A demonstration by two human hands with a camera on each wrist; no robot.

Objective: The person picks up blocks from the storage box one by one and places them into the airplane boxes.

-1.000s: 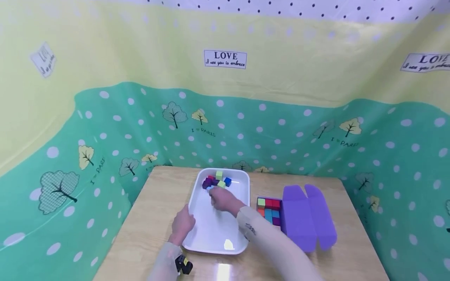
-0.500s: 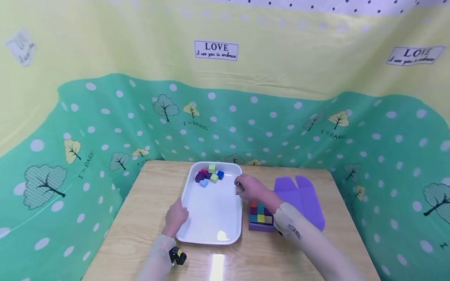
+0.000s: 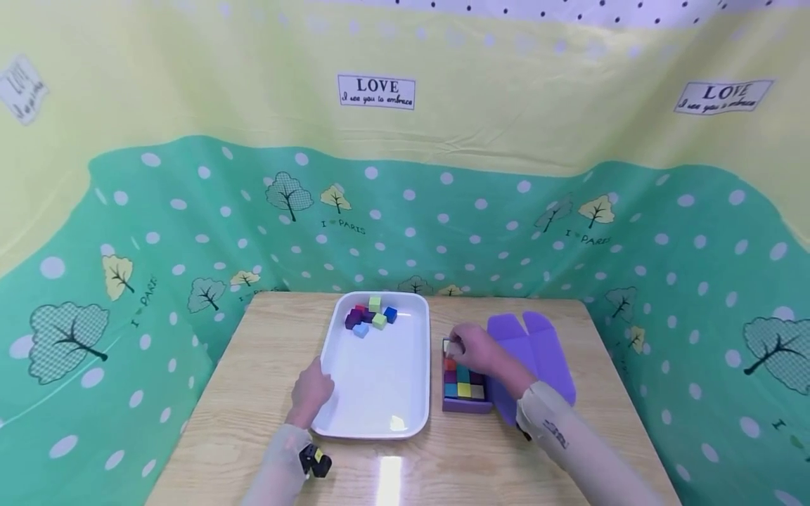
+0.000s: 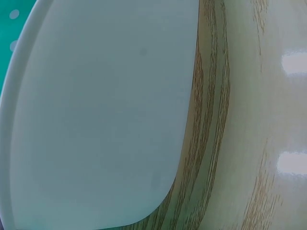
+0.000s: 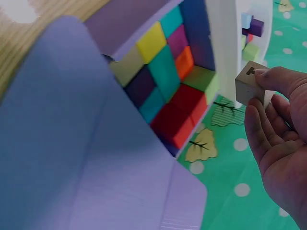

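Note:
My right hand is over the far end of a purple box packed with coloured cubes. In the right wrist view, its thumb and fingers pinch a plain wooden cube with a dark mark on top. The box holds red cubes, a yellow cube, teal, purple, orange and green ones. My left hand grips the left rim of a white tray; the left wrist view shows the tray but not the hand. Several loose cubes lie at the tray's far end.
The box's purple lid is folded back to the right on the wooden table. A green and yellow patterned cloth stands behind the table and along both sides.
My right hand has moved from the cubes in the tray rightward to above the box, with the wooden cube in its fingers. The left hand stays on the tray's rim.

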